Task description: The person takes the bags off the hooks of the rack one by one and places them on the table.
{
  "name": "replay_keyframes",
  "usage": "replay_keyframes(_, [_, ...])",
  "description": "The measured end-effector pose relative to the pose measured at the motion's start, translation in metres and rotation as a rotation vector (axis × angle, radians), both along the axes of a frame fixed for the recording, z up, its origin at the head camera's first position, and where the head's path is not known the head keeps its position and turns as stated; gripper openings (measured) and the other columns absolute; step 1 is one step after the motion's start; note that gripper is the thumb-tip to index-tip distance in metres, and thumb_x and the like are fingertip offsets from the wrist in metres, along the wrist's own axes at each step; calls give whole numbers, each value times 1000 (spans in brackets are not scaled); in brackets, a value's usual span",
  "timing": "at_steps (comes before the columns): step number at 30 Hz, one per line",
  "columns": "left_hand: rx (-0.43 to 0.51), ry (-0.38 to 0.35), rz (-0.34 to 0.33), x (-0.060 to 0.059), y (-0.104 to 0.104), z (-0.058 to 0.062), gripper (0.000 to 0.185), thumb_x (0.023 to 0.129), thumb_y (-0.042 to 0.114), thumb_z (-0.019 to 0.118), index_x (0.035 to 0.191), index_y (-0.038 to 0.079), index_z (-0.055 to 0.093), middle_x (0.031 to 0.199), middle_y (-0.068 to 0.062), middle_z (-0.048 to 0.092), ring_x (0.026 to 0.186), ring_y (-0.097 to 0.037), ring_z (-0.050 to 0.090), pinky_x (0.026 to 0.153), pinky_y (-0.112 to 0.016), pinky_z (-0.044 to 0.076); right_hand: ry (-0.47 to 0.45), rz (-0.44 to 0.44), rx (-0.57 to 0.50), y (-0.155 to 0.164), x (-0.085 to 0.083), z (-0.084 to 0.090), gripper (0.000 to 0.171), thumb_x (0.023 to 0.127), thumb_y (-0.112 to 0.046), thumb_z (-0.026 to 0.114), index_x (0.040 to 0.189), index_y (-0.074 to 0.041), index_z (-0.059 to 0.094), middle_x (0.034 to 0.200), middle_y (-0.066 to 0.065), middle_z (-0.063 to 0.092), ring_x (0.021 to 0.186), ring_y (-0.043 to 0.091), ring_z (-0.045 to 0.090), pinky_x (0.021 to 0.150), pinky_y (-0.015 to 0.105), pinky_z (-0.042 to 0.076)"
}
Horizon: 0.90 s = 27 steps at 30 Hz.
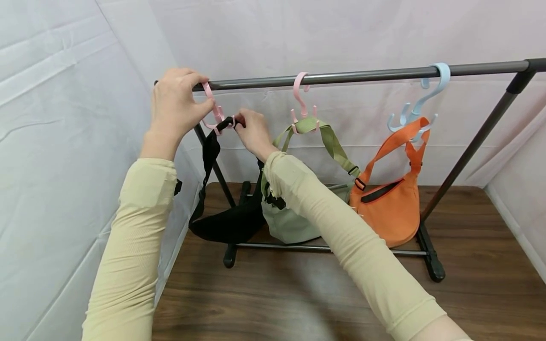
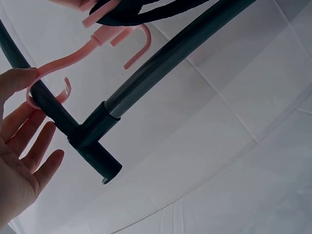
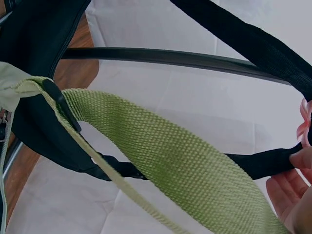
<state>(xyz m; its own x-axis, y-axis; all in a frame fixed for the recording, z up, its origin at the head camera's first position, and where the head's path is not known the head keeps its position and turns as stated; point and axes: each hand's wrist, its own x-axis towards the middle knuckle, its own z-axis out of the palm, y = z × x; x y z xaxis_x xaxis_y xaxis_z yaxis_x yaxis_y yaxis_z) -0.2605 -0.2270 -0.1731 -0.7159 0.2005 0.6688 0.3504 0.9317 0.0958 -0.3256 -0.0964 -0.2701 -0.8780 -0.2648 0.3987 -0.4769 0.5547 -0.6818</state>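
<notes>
At the left end of the rail, my left hand (image 1: 175,104) pinches a pink hook (image 2: 73,59) by its upper curve, which loops over the bar. Its thumb presses one side, with the other fingers behind the rail. My right hand (image 1: 253,132) pinches the black strap (image 3: 268,163) between thumb and fingers, beside the hook's lower prongs. The strap passes over those prongs, and the black bag (image 1: 234,225) hangs from it, low by the rack's left leg. In the right wrist view a green strap (image 3: 156,141) crosses in front of the black one.
A second pink hook (image 1: 300,94) carries the pale green bag (image 1: 287,222), partly behind my right forearm. Farther right, a blue hook (image 1: 426,97) holds an orange bag (image 1: 396,213). The dark metal rail (image 1: 362,75) spans the rack above a brown wooden surface (image 1: 264,293). White sheeting surrounds it.
</notes>
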Motion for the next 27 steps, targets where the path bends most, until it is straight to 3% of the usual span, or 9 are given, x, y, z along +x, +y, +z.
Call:
replay_keyframes(6, [6, 24, -10, 1, 2, 2, 28, 77, 10, 63, 102, -1, 67, 102, -14, 65, 97, -33, 55, 82, -43, 44, 76, 24, -22, 7, 0, 8, 16, 92, -9, 51, 100, -7, 64, 94, 3, 63, 81, 12, 55, 72, 22, 42])
replay_keyframes(16, [5, 21, 2, 2, 3, 2, 29, 77, 11, 63, 104, 0, 67, 104, -13, 65, 99, -32, 55, 82, -44, 44, 294, 44, 79, 10, 13, 35, 19, 90, -6, 50, 97, -7, 68, 98, 2, 64, 83, 10, 55, 72, 19, 42])
replay_keyframes(27, [9, 14, 1, 3, 3, 2, 30, 77, 12, 64, 105, 0, 67, 104, -14, 65, 98, -33, 54, 81, -44, 43, 348, 53, 75, 13, 27, 42, 21, 90, -6, 48, 97, -8, 68, 93, 2, 62, 76, 11, 52, 68, 21, 40])
